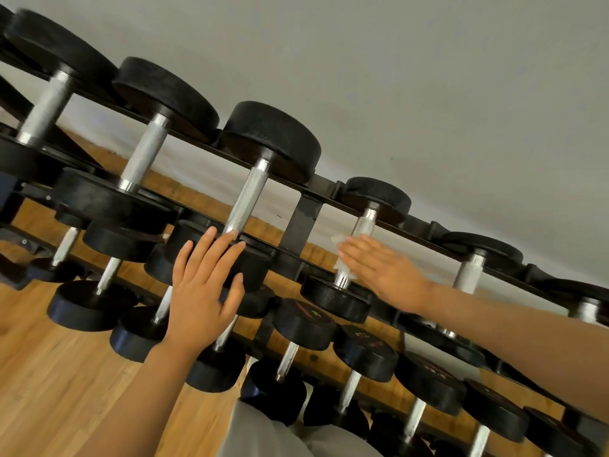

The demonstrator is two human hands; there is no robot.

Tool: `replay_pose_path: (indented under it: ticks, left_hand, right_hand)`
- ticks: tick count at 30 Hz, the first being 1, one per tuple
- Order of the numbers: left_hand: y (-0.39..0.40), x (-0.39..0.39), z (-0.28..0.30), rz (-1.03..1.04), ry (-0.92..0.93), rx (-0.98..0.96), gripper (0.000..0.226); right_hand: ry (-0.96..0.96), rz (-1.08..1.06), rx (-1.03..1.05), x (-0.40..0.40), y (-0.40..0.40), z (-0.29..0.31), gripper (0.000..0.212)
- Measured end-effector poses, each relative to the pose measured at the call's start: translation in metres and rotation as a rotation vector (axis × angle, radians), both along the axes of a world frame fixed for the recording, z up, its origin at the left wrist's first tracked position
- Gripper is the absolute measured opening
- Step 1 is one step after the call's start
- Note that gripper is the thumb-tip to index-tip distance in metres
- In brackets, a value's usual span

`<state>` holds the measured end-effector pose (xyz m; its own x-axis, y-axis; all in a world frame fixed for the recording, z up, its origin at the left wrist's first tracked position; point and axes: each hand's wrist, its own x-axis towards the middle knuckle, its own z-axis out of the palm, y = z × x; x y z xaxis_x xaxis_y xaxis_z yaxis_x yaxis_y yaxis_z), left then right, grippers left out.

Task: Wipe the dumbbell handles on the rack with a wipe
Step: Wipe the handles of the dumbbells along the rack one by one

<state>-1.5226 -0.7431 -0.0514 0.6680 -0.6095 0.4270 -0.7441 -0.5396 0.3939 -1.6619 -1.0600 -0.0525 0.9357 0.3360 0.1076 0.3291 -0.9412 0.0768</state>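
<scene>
Right hand (385,275) presses wipe (342,258) on handle (361,225), fingers straight (blurred); left hand (201,288) splayed on dumbbell (253,268).

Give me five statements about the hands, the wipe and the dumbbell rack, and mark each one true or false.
1. The right hand presses a white wipe against a knurled steel dumbbell handle. True.
2. The left hand holds the white wipe. False: it holds nothing; its straight fingers rest on a black rubber dumbbell head.
3. The black metal rack stands on a wooden floor. True.
4. The rack has only one tier. False: more dumbbells sit on lower tiers.
5. The dumbbell heads are red. False: they are black.
</scene>
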Motion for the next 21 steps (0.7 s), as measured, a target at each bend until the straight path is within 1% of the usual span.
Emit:
replay_pose_path:
  ticks: [2, 4, 5, 7, 10, 12, 13, 15, 17, 18, 19, 21]
  left_hand:
    - [0.000, 0.000, 0.000, -0.004, 0.001, 0.003, 0.046]
    - [0.001, 0.000, 0.000, -0.005, 0.006, 0.007, 0.046]
    - [0.001, 0.000, 0.001, -0.006, 0.008, 0.010, 0.046]
    - [0.001, -0.001, 0.001, -0.008, 0.008, 0.017, 0.046]
    - [0.002, -0.001, 0.002, -0.003, 0.003, 0.029, 0.046]
    - [0.001, -0.002, 0.003, 0.001, 0.002, 0.032, 0.047]
    - [0.001, -0.002, 0.003, 0.003, 0.002, 0.030, 0.047]
    - [0.001, -0.002, 0.004, 0.004, 0.002, 0.026, 0.046]
    - [0.001, -0.003, 0.004, 0.000, 0.003, 0.029, 0.047]
    - [0.001, -0.003, 0.004, -0.002, 0.005, 0.031, 0.047]
    - [0.001, -0.003, 0.004, -0.003, 0.006, 0.033, 0.047]
    - [0.001, -0.002, 0.004, -0.003, 0.007, 0.040, 0.047]
  right_hand:
    - [0.070, 0.138, 0.011, -0.013, 0.005, -0.007, 0.072]
    - [0.064, 0.227, -0.040, -0.012, -0.004, -0.005, 0.064]
    - [0.048, 0.230, -0.049, -0.008, -0.010, -0.003, 0.061]
    - [-0.003, 0.114, -0.037, 0.003, -0.025, 0.004, 0.068]
    - [-0.079, -0.145, 0.010, 0.012, -0.034, 0.005, 0.092]
    - [-0.101, -0.223, 0.053, 0.007, -0.020, -0.004, 0.096]
    - [-0.099, -0.211, 0.097, 0.003, -0.011, -0.010, 0.093]
    - [-0.044, -0.058, 0.177, -0.010, 0.002, -0.022, 0.081]
    - [0.045, 0.118, 0.144, -0.019, 0.001, -0.023, 0.068]
    - [0.053, 0.164, 0.104, -0.018, -0.005, -0.020, 0.063]
    - [0.040, 0.167, 0.070, -0.014, -0.013, -0.017, 0.061]
    - [-0.008, 0.044, 0.047, 0.001, -0.022, -0.009, 0.060]
